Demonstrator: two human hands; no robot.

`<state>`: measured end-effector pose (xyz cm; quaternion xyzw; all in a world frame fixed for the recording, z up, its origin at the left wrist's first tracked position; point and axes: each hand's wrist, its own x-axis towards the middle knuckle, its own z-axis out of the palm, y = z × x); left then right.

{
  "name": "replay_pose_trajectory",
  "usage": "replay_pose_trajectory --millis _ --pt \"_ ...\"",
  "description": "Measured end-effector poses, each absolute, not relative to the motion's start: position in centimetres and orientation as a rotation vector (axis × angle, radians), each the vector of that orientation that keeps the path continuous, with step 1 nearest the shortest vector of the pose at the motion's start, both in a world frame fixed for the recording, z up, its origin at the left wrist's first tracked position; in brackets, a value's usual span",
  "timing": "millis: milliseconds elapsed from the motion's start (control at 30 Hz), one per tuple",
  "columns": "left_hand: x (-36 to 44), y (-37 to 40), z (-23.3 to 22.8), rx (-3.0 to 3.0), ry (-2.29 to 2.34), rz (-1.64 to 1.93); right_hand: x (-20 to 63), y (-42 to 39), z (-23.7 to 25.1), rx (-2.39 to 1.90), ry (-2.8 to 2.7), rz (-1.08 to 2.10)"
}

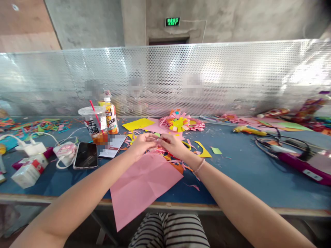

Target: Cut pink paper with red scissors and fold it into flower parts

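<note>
Above the table, my left hand [144,144] and my right hand [172,144] meet with fingertips pinched together. Whatever sits between the fingers is too small and covered to make out. Right beneath them lie pink and red paper scraps [169,159]. A large creased pink paper sheet [147,186] spreads from under my hands toward me, one corner hanging over the table edge. Behind my hands rests a fringed paper flower [179,124] with a yellow centre and pink strips. A curved yellow paper offcut [203,150] lies right of my right hand.
On the left stand a plastic cup with a straw [94,122], a bottle [111,117], a phone [86,155] and chargers [66,151]. To the right are a yellow tool [249,130], black cables [269,148] and a purple power strip [302,168]. A perforated metal screen [219,79] stands behind.
</note>
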<state>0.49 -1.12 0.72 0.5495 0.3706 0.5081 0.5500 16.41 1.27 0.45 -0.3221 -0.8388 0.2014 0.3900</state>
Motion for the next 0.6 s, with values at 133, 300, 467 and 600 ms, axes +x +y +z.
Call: replay_pose_trajectory --millis 133,300,467,600 --pt "0.66 -1.15 0.51 1.323 0.905 1.220 16.50 1.44 0.41 -0.782 -2.155 0.479" --pt "0.65 -1.19 0.64 1.323 0.975 1.261 16.53 1.62 0.24 -0.791 -2.138 0.474" --pt "0.64 -1.48 0.97 1.295 0.888 1.134 16.42 1.79 0.07 -0.820 -2.078 0.686" --pt "0.61 -1.54 0.86 1.360 0.884 1.092 16.44 1.88 0.20 -0.780 -2.006 0.854"
